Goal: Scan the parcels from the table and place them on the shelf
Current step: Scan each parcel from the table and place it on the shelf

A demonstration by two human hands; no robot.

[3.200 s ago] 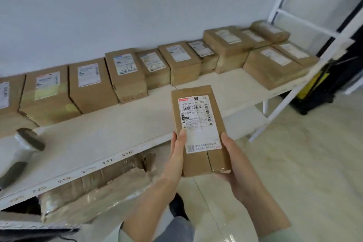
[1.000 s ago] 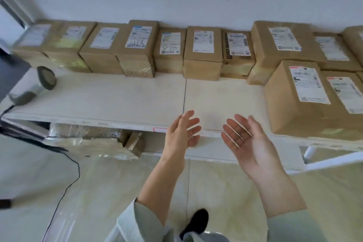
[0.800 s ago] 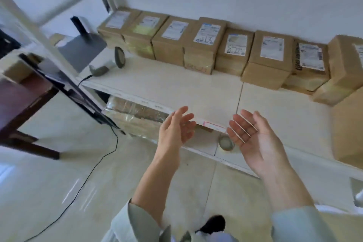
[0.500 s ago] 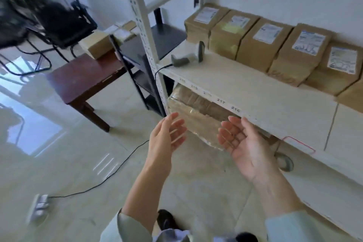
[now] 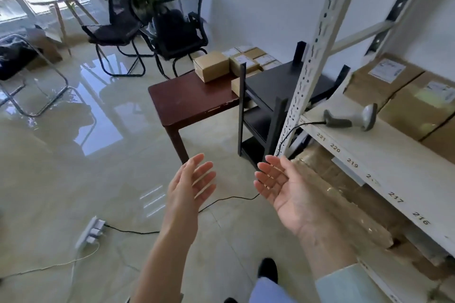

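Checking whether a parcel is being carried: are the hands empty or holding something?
Empty: left hand and right hand are spread, nothing in them.

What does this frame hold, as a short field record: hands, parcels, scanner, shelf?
left hand: open, holding nothing
right hand: open, palm up, holding nothing
parcels to fetch: clustered at the far end of the brown table
scanner: lying on the white shelf, cable running off the edge
shelved parcels: in a row behind the scanner
floor: power strip with cables

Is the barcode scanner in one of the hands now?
No, the barcode scanner lies on the shelf; both hands are empty.
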